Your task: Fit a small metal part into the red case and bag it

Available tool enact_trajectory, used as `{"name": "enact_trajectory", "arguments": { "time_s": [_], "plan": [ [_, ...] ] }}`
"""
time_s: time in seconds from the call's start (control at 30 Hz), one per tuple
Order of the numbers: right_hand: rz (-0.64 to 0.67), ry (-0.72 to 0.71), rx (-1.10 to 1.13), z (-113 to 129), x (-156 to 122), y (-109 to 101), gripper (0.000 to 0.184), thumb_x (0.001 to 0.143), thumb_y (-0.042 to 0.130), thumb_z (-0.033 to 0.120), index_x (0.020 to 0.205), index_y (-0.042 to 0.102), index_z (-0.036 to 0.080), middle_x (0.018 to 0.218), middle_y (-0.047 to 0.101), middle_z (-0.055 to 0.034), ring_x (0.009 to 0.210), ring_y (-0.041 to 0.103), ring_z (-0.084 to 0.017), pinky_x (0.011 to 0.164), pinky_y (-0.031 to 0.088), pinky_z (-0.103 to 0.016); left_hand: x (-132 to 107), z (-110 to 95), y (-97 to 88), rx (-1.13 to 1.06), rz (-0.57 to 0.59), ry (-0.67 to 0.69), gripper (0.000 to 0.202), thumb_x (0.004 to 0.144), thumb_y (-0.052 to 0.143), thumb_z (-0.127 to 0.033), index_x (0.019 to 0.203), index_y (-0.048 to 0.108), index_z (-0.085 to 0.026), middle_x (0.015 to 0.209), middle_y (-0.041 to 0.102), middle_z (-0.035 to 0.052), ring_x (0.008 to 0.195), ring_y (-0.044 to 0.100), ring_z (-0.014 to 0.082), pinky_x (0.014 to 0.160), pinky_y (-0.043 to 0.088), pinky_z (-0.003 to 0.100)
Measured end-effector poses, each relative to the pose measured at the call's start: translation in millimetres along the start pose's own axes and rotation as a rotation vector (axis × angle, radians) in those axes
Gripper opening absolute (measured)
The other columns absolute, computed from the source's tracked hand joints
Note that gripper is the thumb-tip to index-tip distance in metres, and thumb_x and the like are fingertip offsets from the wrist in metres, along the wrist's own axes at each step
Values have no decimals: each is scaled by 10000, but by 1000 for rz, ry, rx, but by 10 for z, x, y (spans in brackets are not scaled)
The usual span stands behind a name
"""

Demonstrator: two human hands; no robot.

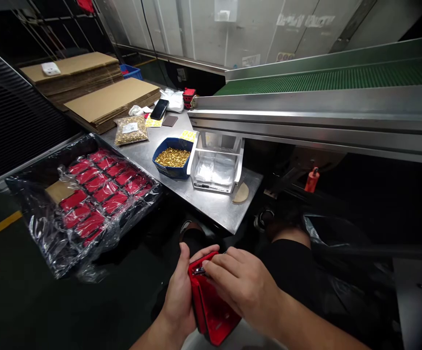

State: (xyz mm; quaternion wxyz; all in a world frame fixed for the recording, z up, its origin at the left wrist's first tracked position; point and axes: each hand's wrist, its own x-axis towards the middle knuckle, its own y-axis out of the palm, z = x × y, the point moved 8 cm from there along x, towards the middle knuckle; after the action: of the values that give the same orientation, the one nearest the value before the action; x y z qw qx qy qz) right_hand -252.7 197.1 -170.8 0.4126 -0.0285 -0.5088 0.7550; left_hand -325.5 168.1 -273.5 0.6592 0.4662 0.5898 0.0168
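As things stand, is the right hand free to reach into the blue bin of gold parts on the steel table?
Probably not at once: the right hand rests on the red case that the left hand grips. The blue bin is open-topped with nothing over it, so the path looks clear once the hand lets go.

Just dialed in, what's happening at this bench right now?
A person holds a glossy red plastic case low in front of them: the left hand grips its side and the right hand presses fingers on its top edge. On the steel table sit a blue tub of small brass parts and a plastic-wrapped tray of red cases.
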Motion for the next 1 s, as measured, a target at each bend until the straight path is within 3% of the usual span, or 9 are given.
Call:
{"name": "enact_trajectory", "arguments": {
  "time_s": [0.17,0.37,0.5,0.57,0.63,0.7,0.77,0.87,1.0],
  "plan": [
    [6,-31,28,-31,-45,-3,263,947,444,106,1180,566,109,884,655,-86,718,534,-195,599,425,-342,14,10,28,-26,32,-28,607,906,493,-596,1262,580,-112,1033,727,183,982,696,340,904,537,477],
    [-214,237,273,-166,-113,-298,326,925,526,117,1242,513,194,1093,651,-86,974,598,-190,833,511,-330,-7,7,70,-91,56,-45,556,900,507,-597,1181,621,-131,1028,732,170,979,696,340,879,546,486],
    [-333,40,303,107,-222,-255,241,964,477,263,1185,505,170,904,666,-77,841,629,-203,863,519,-398,37,83,50,-99,11,-109,611,857,538,-649,1083,657,-94,1068,715,207,1038,670,364,906,537,504],
    [-358,59,334,102,-274,-174,239,982,446,354,1142,525,194,848,659,-55,785,628,-193,821,525,-380,102,96,25,-50,-13,-90,619,857,533,-655,1091,657,-96,1130,697,204,1096,646,358,960,516,495],
    [-367,303,433,-139,-319,-73,225,987,436,384,1087,544,213,826,646,-39,732,614,-170,688,511,-297,171,1,-79,77,-111,64,561,896,512,-602,1119,648,-105,1198,672,187,1167,610,323,1042,468,456],
    [-422,637,627,-477,-412,27,232,999,412,399,1004,546,209,706,583,1,614,545,-129,568,445,-232,156,-206,-178,312,-231,347,491,924,498,-555,1153,639,-144,1266,641,148,1236,562,291,1123,387,433],
    [-502,874,852,-721,-492,120,315,1006,379,457,902,525,198,592,473,40,522,431,-101,506,378,-209,34,-395,-101,657,-241,669,448,933,493,-539,1208,626,-211,1352,590,95,1304,495,273,1173,314,422],
    [-545,967,1004,-868,-493,176,403,983,397,541,820,505,189,593,452,38,537,395,-101,512,364,-211,-203,-401,176,1091,-70,1006,374,965,469,-451,1291,585,-311,1423,541,10,1349,445,219,1172,314,327],
    [-540,979,1048,-879,-503,195,431,971,409,565,773,483,189,591,452,36,537,393,-101,525,368,-220,-366,-280,344,1273,92,1136,348,983,445,-310,1302,580,-333,1364,599,-18,1283,519,159,1105,378,217]
  ]
}}
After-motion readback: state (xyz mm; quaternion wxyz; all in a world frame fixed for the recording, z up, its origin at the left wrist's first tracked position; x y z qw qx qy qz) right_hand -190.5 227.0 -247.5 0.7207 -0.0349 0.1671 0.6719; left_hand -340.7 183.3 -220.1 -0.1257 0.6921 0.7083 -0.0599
